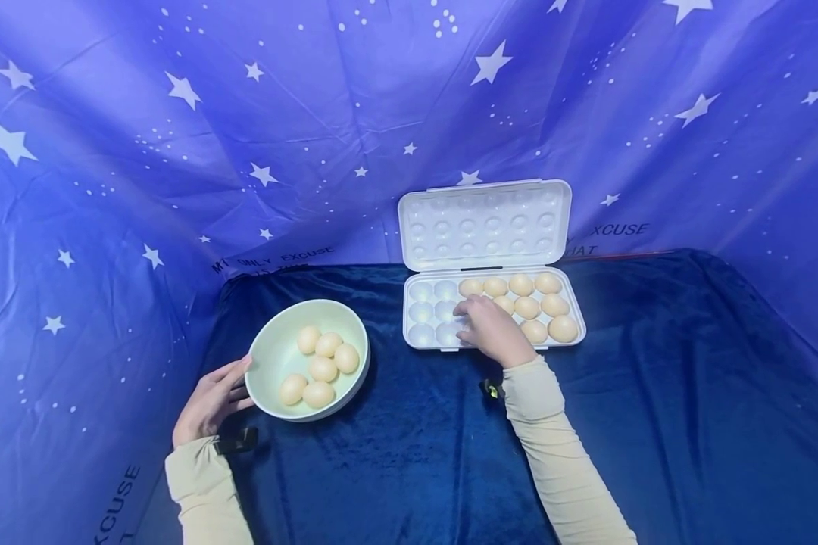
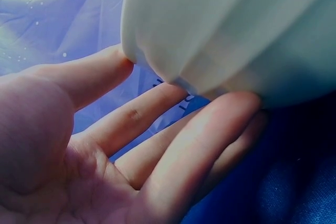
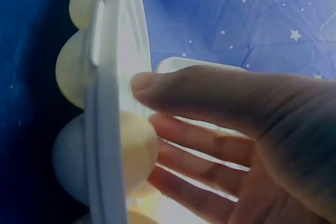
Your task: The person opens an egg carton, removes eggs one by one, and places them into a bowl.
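Observation:
My left hand (image 1: pixel 211 401) holds a pale green bowl (image 1: pixel 269 393) at its left side. In the left wrist view the thumb touches the rim and the fingers (image 2: pixel 205 145) reach under the ribbed wall. Several light brown eggs (image 1: pixel 323 369) lie in the bowl. My right hand (image 1: pixel 494 329) is over a white egg box (image 1: pixel 409 344), its lid (image 1: pixel 484 227) raised. Eggs (image 1: pixel 527 306) sit in the box's right and middle columns; the two left columns hold none. In the right wrist view the thumb is apart from a seated egg (image 3: pixel 139 153), and the fingertips are close beside it.
Dark blue velvet cloth (image 1: pixel 395 454) covers the table. A purple-blue curtain (image 1: pixel 354 91) with white stars hangs behind and at both sides, close behind the raised lid. A dark wrist device (image 1: pixel 237 440) is on the left wrist, another (image 1: pixel 492 390) by the right wrist.

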A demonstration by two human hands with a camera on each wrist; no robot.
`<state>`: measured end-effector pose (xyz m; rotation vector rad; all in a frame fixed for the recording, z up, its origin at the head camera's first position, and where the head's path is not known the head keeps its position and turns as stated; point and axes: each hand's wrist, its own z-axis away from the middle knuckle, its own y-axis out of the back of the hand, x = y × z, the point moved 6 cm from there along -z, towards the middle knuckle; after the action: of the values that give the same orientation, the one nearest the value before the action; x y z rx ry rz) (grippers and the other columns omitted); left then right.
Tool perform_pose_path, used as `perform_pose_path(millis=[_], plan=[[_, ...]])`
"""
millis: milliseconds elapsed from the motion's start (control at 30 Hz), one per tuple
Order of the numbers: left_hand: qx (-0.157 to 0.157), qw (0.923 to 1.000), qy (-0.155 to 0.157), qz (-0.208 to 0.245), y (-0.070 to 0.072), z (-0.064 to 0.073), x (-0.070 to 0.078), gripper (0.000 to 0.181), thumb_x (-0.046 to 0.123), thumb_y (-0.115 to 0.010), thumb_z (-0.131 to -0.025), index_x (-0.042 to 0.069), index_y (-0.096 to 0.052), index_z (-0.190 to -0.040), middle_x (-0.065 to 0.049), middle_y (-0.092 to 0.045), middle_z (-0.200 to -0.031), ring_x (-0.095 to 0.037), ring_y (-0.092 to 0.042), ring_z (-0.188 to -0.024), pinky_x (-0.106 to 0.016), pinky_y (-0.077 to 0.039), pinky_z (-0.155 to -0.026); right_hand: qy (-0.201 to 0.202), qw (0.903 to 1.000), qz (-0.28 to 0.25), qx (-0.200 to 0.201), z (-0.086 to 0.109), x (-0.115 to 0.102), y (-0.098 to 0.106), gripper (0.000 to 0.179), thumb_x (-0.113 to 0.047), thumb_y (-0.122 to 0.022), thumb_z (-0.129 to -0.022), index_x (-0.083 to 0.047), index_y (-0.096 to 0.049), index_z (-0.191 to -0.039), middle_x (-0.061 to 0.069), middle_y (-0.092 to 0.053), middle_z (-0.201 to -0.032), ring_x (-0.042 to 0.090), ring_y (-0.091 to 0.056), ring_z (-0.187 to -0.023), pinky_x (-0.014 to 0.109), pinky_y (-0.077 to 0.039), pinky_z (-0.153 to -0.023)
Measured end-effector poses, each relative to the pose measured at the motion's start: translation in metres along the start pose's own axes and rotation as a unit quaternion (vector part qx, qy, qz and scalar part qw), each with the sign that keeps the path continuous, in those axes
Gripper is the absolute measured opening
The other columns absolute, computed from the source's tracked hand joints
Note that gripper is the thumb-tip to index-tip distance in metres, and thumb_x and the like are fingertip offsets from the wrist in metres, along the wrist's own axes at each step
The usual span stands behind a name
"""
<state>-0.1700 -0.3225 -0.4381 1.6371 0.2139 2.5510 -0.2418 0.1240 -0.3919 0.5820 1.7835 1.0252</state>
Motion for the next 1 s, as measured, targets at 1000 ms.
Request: perform_pose_path(millis=[1000], plan=[[0.008, 0.9999, -0.006, 0.012, -0.001, 0.003, 0.002, 0.066, 0.043, -0.058, -0.1, -0.004, -0.043, -0.144, 0.01, -0.069, -0.099, -0.007, -0.069, -0.091, -0.029, -0.059, -0.08, -0.032, 0.9982, -0.037, 0.034, 0.002, -0.001, 0.009, 0.032, 0.001, -0.066, -0.071, 0.005, -0.073, -0.102, 0.018, -0.069, -0.105, 0.032, -0.065, -0.092, 0.047, -0.055, -0.082]])
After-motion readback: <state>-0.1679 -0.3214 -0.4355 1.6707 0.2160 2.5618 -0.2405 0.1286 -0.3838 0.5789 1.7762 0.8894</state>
